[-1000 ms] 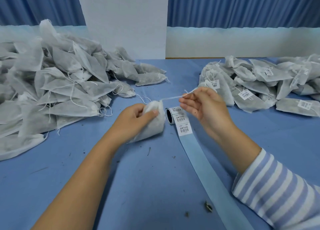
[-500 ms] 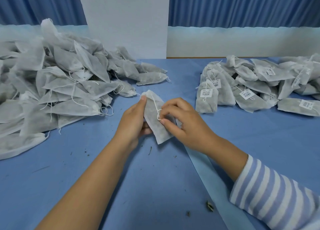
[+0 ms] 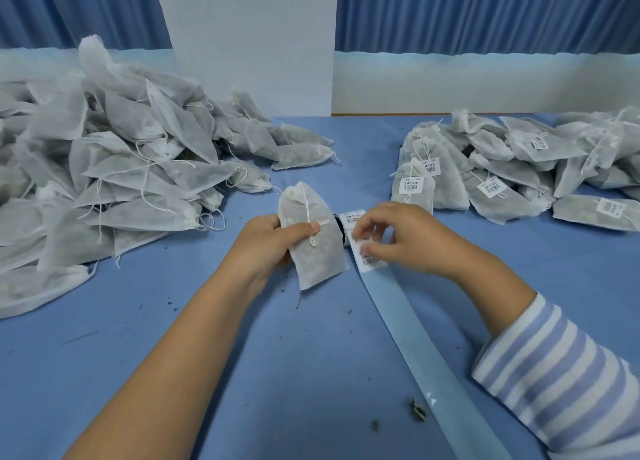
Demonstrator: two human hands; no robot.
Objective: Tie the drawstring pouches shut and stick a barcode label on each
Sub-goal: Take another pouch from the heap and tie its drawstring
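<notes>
Blue cloth covers the table (image 3: 173,355). On its left sits a big heap of unlabelled pouches (image 3: 104,182). On the right is a smaller heap of labelled pouches (image 3: 502,182), likely kept apart so done ones do not mix in. A long backing strip (image 3: 415,338) runs from the label roll (image 3: 351,217) toward the person, so stickers lie flat to peel.

The left hand (image 3: 266,241) grips one pouch (image 3: 315,248), front up for a sticker, thumb on its drawstring (image 3: 307,210). The right hand (image 3: 405,241) bends its fingertips onto a barcode label (image 3: 370,260). Blur hides whether it is pinched.

Half a second ago that hand was at the string on the pouch. Now it has moved to the labels.
</notes>
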